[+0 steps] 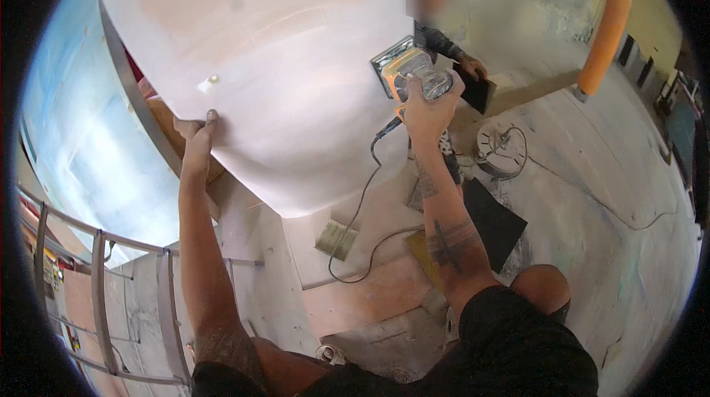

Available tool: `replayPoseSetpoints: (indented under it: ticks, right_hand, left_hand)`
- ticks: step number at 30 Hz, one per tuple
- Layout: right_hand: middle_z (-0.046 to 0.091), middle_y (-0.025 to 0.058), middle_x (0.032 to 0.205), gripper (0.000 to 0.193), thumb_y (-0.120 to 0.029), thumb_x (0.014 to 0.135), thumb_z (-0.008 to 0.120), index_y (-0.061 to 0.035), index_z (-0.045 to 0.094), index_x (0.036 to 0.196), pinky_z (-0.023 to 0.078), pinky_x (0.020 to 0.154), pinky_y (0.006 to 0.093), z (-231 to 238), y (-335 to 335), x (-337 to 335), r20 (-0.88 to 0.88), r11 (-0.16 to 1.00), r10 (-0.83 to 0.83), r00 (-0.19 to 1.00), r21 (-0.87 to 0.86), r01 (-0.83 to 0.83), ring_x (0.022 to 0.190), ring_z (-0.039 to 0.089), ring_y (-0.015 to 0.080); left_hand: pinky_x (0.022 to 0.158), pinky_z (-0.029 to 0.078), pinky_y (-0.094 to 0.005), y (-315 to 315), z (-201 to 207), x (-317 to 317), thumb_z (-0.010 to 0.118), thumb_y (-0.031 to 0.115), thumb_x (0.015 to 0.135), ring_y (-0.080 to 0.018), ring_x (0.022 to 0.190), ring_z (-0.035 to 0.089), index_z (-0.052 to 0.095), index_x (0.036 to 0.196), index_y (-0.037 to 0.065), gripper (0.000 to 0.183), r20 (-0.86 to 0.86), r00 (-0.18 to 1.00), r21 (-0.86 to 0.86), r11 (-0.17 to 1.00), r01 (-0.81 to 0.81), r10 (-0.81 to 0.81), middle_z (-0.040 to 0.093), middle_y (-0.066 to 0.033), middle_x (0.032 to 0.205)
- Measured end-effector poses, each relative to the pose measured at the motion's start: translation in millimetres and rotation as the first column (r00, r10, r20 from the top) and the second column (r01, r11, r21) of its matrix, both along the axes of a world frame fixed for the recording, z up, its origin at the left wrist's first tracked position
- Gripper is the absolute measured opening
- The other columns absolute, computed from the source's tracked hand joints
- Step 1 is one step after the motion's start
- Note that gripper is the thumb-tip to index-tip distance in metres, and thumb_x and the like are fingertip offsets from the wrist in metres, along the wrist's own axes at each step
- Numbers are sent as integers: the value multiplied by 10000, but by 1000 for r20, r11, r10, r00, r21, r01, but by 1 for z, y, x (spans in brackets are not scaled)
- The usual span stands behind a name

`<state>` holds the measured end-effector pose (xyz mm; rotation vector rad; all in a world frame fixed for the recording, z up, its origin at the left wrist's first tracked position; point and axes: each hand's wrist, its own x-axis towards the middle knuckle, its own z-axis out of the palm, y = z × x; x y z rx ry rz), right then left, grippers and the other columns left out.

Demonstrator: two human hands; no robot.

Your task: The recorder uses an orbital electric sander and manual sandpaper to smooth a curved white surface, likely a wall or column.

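My right hand (431, 110) is wrapped round the dusty body of an orange and black electric sander (403, 75). The sander is tilted, with its square pad at the right edge of a large curved white and pale pink panel (303, 94); whether the pad touches the panel I cannot tell. A dark power cord (367, 179) hangs from the tool and loops down to the floor. At the panel's lower left edge, my left hand (196, 138) grips the rim, thumb on the near face and the other fingers mostly hidden behind.
Beyond the sander, another person (440, 38) holds a dark flat piece (473, 88). A cable reel (501, 149) lies on the floor at right. An orange tube (608, 24) hangs upper right. A blue-white panel (92, 131) and metal rack (100, 301) stand at left.
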<state>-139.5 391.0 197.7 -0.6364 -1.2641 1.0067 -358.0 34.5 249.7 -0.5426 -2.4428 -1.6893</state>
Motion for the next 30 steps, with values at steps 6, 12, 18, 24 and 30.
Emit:
replayPoseSetpoints:
  ticks: [6,12,18,24,30]
  right_hand:
    - [473,237,1323,718,-185,816,812,13,450,1403,499,1029,468,20,-43,-10,72,950,-87,994,306,61,1225,559,405]
    - [483,211,1286,742,-163,759,834,-11,478,1392,514,976,477,39,-103,-21,73,900,6,997,435,-37,1173,580,411]
    - [455,238,1323,664,-202,752,811,-149,565,1366,593,848,490,37,-146,-38,116,807,46,992,582,-105,1090,637,443]
    - [468,232,1338,618,-185,744,830,-156,618,1324,585,885,500,26,-169,-39,234,714,128,964,653,-254,1135,627,436]
    - [494,226,1312,600,-170,768,835,-112,600,1318,560,935,500,12,-137,-32,229,747,70,971,633,-204,1153,612,425]
  left_hand:
    - [1040,439,-374,5,8,18,616,508,1014,-300,1133,596,554,1256,-230,780,-12,1000,-36,999,9,-9,644,-258,1183]
    - [1074,420,-373,1,4,6,614,479,1023,-307,1202,561,491,1353,-232,794,24,995,-20,995,95,-95,611,-255,1278]
    - [1211,226,-397,4,0,6,619,430,1023,-334,1446,253,461,1396,-205,753,-196,977,-36,997,73,-78,229,-243,1537]
    - [1229,210,-379,-3,-20,-28,706,397,971,-347,1465,244,255,1492,-206,915,-271,963,3,1000,-11,11,111,-240,1571]
    - [1135,363,-374,-8,-34,-47,637,431,1020,-288,1299,491,382,1473,-147,778,-176,984,37,998,42,-35,529,-188,1391]
